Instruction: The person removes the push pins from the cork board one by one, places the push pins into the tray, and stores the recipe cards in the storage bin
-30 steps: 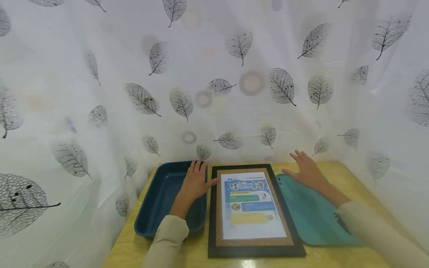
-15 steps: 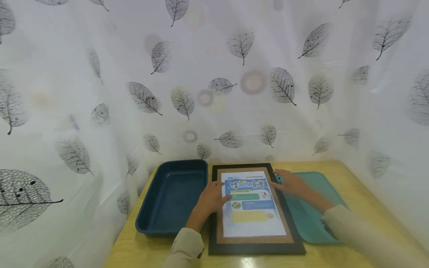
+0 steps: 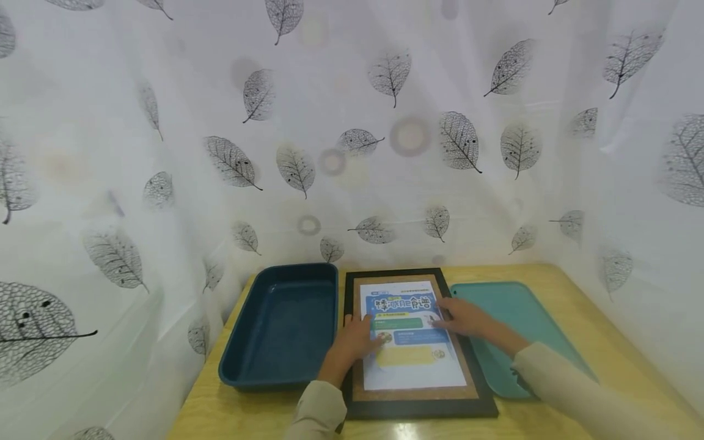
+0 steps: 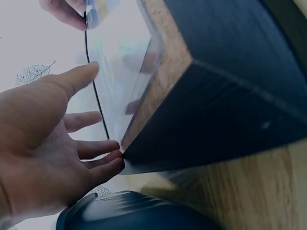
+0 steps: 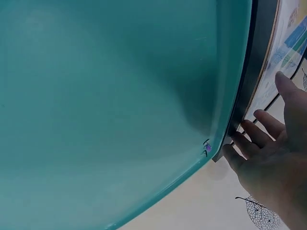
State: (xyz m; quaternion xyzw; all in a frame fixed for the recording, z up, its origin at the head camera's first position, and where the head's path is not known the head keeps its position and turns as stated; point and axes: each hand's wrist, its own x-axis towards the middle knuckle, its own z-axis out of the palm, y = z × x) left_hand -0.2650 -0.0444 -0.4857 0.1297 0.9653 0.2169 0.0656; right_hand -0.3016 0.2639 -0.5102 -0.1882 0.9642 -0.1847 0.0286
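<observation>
A black-framed cork board (image 3: 420, 408) lies flat in the middle, bearing a laminated printed sheet (image 3: 412, 374) with blue, green and yellow blocks. My left hand (image 3: 354, 339) is over the board's left side, thumb reaching over the sheet; in the left wrist view its fingers are spread, fingertips right at the frame's edge. Across from it my right hand (image 3: 466, 318) overlaps the right side of board and sheet. Its fingers (image 5: 259, 136) are loosely spread beside the frame in the right wrist view. Neither hand grips anything.
To the left of the board stands a deep dark blue tub (image 3: 233, 366). A flat teal tray (image 3: 514, 311) with a small printed mark lies on the right. All rest on a yellow wooden table (image 3: 264, 415), with a leaf-patterned white curtain (image 3: 352, 195) behind and at both sides.
My left hand has moved right and nearer, from over the blue tub onto the board's left side. My right hand has come left and nearer, from above the teal tray to the board's right side.
</observation>
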